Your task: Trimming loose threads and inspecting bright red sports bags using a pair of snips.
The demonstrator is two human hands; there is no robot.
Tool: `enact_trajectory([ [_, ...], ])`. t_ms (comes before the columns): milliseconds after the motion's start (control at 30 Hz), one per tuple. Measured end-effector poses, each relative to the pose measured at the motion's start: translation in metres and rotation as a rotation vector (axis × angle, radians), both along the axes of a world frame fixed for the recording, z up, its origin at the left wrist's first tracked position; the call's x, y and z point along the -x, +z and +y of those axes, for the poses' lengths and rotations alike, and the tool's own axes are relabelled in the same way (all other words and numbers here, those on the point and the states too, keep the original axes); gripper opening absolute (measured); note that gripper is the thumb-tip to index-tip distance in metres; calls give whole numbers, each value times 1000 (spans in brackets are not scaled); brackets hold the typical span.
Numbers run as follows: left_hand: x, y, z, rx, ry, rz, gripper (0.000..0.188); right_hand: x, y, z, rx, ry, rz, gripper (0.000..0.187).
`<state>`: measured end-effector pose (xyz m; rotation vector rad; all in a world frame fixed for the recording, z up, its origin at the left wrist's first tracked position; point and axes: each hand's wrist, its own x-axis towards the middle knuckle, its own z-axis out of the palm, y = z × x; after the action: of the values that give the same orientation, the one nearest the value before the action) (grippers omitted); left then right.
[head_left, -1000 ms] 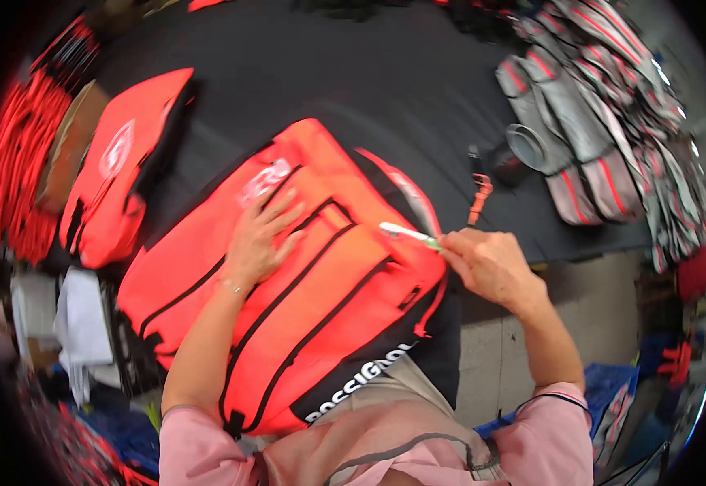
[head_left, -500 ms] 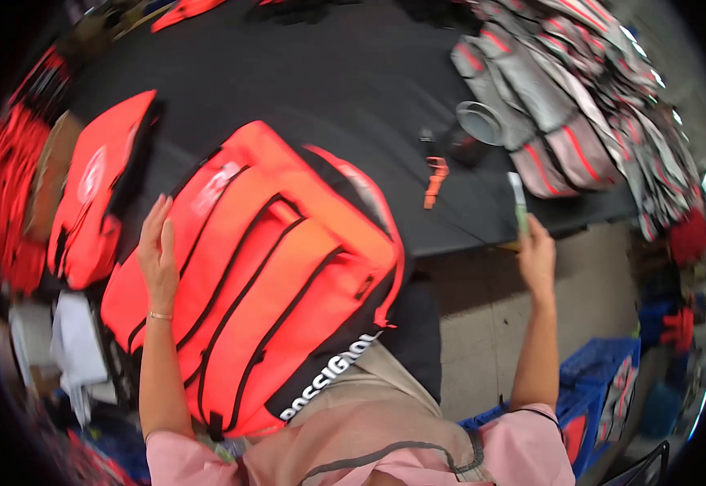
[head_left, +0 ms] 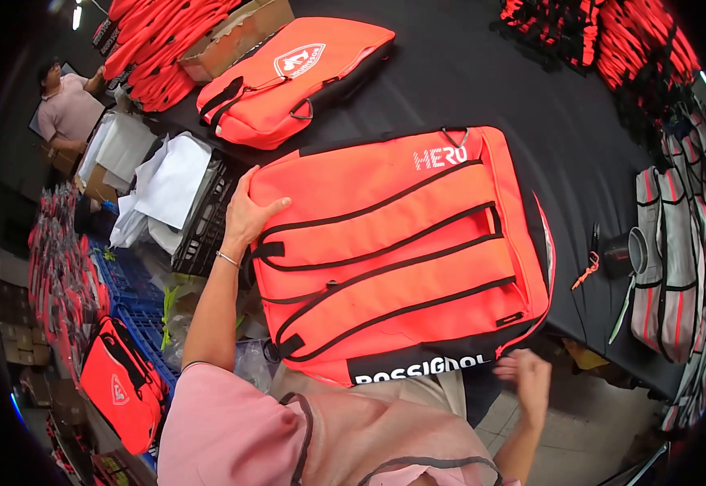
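A bright orange-red backpack (head_left: 385, 194) lies across the table edge and my lap, with two black-trimmed shoulder straps facing up. My left hand (head_left: 251, 212) rests open on its left end, thumb spread over the panel and fingers along the edge. Close to the near right corner is my right hand (head_left: 524, 381), fingers loosely bent and a little apart, slightly blurred. Its fingertips are next to a thin red zipper pull (head_left: 499, 350); no grip on it can be made out. A slim white-and-green tool (head_left: 623, 309) lies at the table's right side.
Another orange-red bag (head_left: 296, 77) lies at the far left of the black table (head_left: 450, 81). A dark cup (head_left: 624, 253) and an orange-handled tool (head_left: 586, 271) stand near grey bags (head_left: 665, 267). Papers (head_left: 170, 182) and blue crates (head_left: 138, 292) are at left, with a person (head_left: 69, 109) beyond.
The view has swung left. My right hand has let go of the white-and-green tool and moved to the backpack's near right corner. My left hand is now on the backpack's left end.
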<state>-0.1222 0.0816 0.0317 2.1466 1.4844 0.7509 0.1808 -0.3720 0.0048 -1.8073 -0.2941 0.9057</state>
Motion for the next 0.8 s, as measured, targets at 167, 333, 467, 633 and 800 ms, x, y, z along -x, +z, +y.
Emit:
enact_trajectory([
  [167,-20,25,-47,-440,-283,-371,46,40,-11,33,-208,-215,213,40],
  [333,-22,27,-174,-717,-1016,-225,27,36,-17,39,-262,-250,270,32],
  [467,-17,13,-209,-692,-1259,-317,36,40,-31,35,-265,-308,218,26],
  [633,-15,10,-215,-718,-1274,-421,40,35,-48,40,-252,-343,197,30],
  [800,-10,16,-218,-689,-1349,-425,27,35,-44,45,-139,-393,173,22],
])
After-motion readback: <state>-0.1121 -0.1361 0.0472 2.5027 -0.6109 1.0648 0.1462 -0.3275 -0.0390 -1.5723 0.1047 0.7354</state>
